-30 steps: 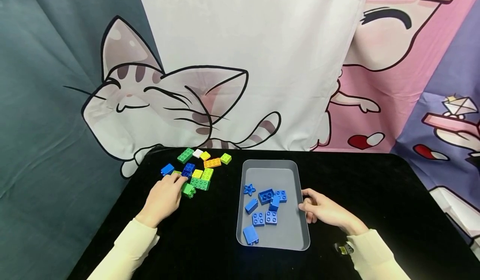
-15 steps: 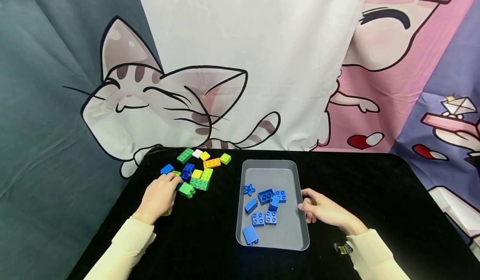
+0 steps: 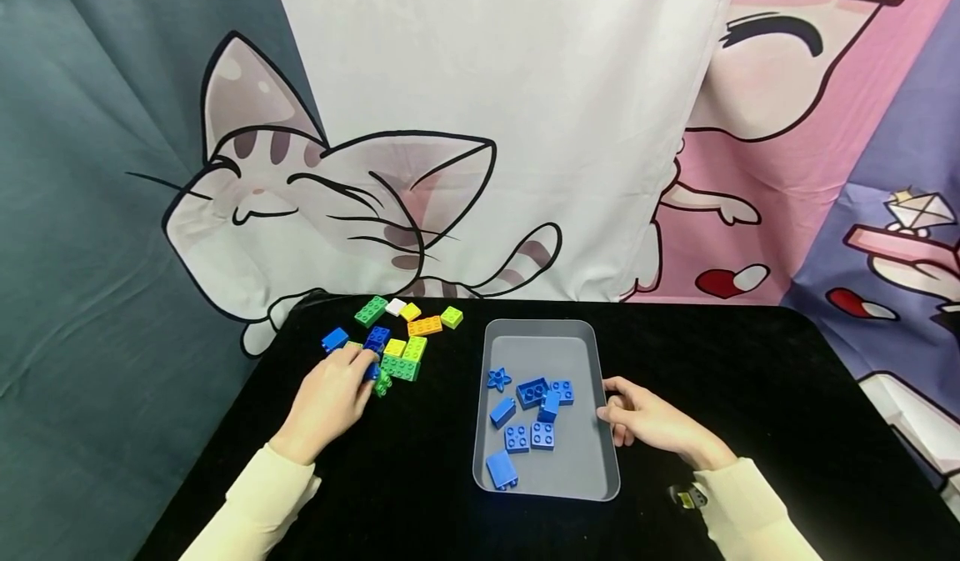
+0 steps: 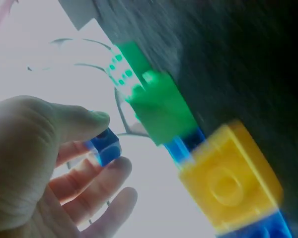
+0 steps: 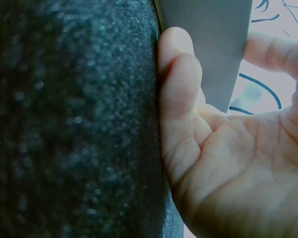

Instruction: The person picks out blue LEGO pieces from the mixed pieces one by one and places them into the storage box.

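Observation:
My left hand (image 3: 324, 398) is at the near left of the brick pile and pinches a small blue brick (image 4: 107, 148) between thumb and fingers. Close by lie a green brick (image 3: 382, 383), partly hidden behind the hand, and a yellow brick (image 4: 228, 178) sitting among blue ones, seen blurred in the left wrist view. My right hand (image 3: 656, 422) grips the right wall of a grey tray (image 3: 543, 476), its thumb at the rim and curled fingers against the outside. Several blue bricks (image 3: 517, 438) and a blue star-shaped piece (image 3: 498, 379) lie in the tray.
Other bricks are spread at the back left of the black table (image 3: 420, 478): an orange brick (image 3: 425, 326), a lime brick (image 3: 452, 318), a white brick (image 3: 395, 307) and a blue brick (image 3: 334, 339). A printed curtain (image 3: 585, 127) hangs behind the table's far edge.
Over the last half second my left hand has shifted right and slightly toward the pile's middle, and a blue brick now shows at its fingertips. The right hand and tray stay put.

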`<action>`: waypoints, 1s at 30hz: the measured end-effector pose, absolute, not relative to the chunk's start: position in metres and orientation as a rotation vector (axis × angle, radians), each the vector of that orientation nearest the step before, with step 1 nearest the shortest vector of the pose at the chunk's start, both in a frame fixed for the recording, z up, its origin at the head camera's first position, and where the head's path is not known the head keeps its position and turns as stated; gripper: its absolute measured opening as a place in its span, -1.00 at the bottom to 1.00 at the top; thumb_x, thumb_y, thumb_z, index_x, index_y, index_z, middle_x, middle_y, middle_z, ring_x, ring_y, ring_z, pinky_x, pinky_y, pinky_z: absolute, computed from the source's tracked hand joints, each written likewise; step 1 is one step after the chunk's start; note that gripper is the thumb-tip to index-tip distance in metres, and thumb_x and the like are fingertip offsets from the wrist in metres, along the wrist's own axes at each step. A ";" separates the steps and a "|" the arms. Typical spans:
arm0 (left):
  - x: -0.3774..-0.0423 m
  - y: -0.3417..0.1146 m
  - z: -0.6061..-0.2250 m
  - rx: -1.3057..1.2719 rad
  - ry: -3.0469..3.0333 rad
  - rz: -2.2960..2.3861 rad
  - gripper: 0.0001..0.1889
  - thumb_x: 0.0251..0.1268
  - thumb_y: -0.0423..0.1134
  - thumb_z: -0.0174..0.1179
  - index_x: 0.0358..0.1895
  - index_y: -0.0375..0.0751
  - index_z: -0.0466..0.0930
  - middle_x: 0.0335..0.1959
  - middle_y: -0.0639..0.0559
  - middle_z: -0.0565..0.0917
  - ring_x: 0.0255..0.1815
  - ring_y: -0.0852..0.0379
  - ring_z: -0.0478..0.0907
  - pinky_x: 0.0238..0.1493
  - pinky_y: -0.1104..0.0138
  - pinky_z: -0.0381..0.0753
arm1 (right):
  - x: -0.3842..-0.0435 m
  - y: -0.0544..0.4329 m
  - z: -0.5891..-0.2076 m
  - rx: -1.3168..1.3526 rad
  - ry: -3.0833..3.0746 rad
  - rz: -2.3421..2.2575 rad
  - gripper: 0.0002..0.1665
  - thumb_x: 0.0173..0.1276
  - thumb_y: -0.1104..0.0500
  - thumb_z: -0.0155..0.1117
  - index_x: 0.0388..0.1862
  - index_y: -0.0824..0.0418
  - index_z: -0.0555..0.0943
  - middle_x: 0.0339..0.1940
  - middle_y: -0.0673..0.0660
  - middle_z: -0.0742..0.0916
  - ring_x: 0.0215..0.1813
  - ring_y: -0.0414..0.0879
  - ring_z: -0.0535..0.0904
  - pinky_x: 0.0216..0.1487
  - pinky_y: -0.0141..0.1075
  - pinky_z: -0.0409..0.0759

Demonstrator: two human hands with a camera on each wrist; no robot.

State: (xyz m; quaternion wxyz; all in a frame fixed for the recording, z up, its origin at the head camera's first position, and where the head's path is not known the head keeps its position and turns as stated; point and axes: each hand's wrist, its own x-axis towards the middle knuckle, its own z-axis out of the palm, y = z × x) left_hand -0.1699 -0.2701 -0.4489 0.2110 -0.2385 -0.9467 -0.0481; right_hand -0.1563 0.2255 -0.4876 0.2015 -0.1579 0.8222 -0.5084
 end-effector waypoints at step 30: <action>-0.120 -0.137 -0.435 -1.133 -2.616 -0.141 -0.66 0.33 -0.14 0.42 0.12 -0.02 0.63 -0.17 0.14 0.60 -0.23 0.23 0.47 -0.16 0.41 0.60 | -0.156 0.224 -0.485 -0.430 2.288 -1.431 -0.35 0.57 0.14 0.19 0.45 0.45 0.26 -0.41 0.17 0.66 -0.41 -0.05 0.65 -0.36 -0.29 0.64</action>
